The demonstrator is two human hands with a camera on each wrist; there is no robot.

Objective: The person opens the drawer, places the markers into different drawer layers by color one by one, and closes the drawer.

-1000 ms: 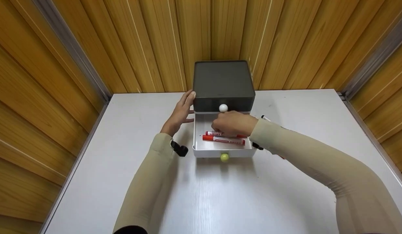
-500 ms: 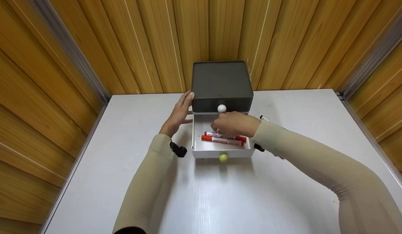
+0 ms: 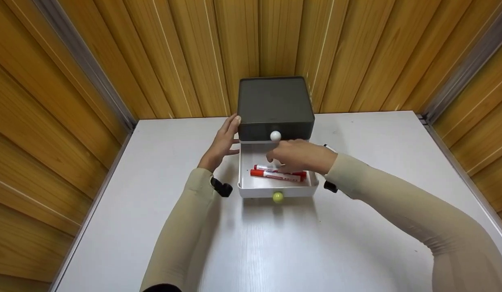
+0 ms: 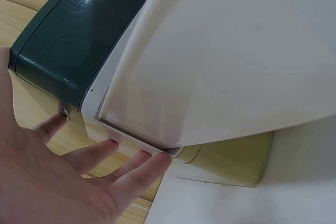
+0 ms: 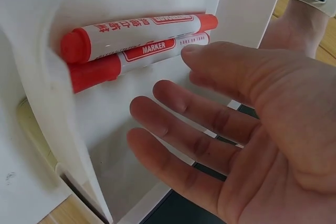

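**Two red markers lying in the pulled-out drawer**

We are looking at two red markers [image 3: 278,173] lying side by side in the white drawer [image 3: 275,187], which is standing pulled out from the dark storage box [image 3: 274,106] toward the near side of the white table [image 3: 275,243]. Our right hand [image 3: 296,156] is hovering just above the markers, fingers [image 5: 194,129] spread and relaxed, gripping nothing. Our left hand [image 3: 222,142] is resting flat against the box's left side, fingers [image 4: 131,166] extended. A white knob [image 3: 275,136] is showing on the box front, a yellow-green knob [image 3: 278,197] on the drawer.
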